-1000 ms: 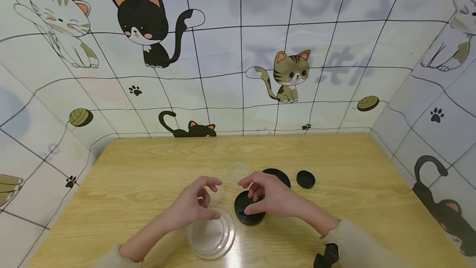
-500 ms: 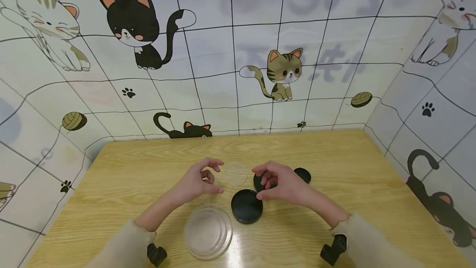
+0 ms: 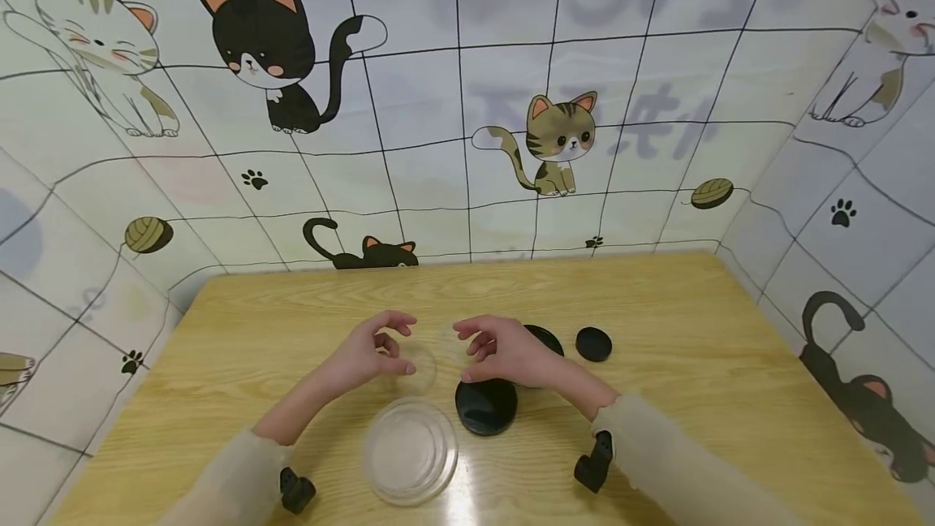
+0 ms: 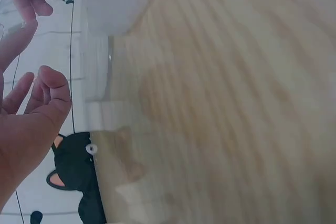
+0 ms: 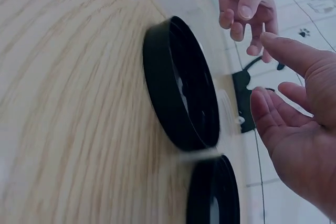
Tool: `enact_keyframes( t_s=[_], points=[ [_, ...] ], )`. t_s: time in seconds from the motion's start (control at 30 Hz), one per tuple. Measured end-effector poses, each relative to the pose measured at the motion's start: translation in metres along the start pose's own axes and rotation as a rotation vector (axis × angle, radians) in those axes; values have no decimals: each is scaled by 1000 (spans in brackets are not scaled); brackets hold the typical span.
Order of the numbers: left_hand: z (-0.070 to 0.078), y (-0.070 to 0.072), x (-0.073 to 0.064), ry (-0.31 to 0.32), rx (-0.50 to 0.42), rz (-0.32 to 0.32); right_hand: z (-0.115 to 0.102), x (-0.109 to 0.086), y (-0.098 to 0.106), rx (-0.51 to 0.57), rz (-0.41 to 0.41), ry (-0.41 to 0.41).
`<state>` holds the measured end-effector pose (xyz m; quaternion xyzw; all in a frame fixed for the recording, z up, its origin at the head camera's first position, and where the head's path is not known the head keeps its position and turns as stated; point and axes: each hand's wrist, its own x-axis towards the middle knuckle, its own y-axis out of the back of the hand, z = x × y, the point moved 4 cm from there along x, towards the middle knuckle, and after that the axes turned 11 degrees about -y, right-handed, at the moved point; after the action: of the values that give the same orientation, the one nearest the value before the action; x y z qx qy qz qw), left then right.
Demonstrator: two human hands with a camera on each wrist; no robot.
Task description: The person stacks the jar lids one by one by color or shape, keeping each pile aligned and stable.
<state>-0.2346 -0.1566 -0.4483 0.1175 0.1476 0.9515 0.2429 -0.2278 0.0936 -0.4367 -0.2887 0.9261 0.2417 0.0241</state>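
Observation:
My left hand [image 3: 368, 354] hovers over the table with loosely bent fingers and holds nothing. Under its thumb side lies a small clear disc [image 3: 420, 372]. Nearer to me is a larger round stack of clear plastic lids or dishes [image 3: 409, 454]. Facing it, my right hand [image 3: 507, 354] also hangs in the air, fingers loosely bent, with nothing between them. A shallow black round dish or lid [image 3: 485, 408] lies just below its thumb; the right wrist view shows such a raised-rim black piece [image 5: 157, 82]. My right hand partly hides another black round piece [image 3: 545, 339] behind it.
A smaller black disc [image 3: 594, 344] lies farther right. Another faint clear disc [image 3: 451, 341] sits between the hands, partly hidden. The wooden table [image 3: 292, 291] meets a wall covering [image 3: 438, 104] printed with cats at its back and sides.
From low over the stacks, both hands have risen away toward the back of the table. In the last half second, both shift left, the right hand farther. The discs appear unmoved.

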Motion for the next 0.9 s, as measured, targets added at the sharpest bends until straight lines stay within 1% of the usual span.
enact_keyframes(
  t_s=[0.07,0.2,0.3,0.4,0.53,0.63,0.8,0.9],
  points=[
    [-5,6,-7,12,19,21,-2,7,-8,-1,-15,-8],
    [-12,18,-22,31,45,48,-7,17,-23,-50,-11,-28],
    [-14,23,-31,50,33,47,-10,24,-32,-110,10,-39],
    [-16,26,-37,56,-3,45,-13,29,-38,-166,32,-33],
    [-19,22,-38,44,-63,32,-14,31,-40,-214,63,-29],
    [-23,18,-38,53,-82,23,-14,33,-44,-235,61,-33],
    [-26,18,-38,81,-63,37,-13,36,-49,-258,49,-58],
    [-27,18,-38,80,-50,42,-15,38,-51,-284,53,-45]
  ],
)
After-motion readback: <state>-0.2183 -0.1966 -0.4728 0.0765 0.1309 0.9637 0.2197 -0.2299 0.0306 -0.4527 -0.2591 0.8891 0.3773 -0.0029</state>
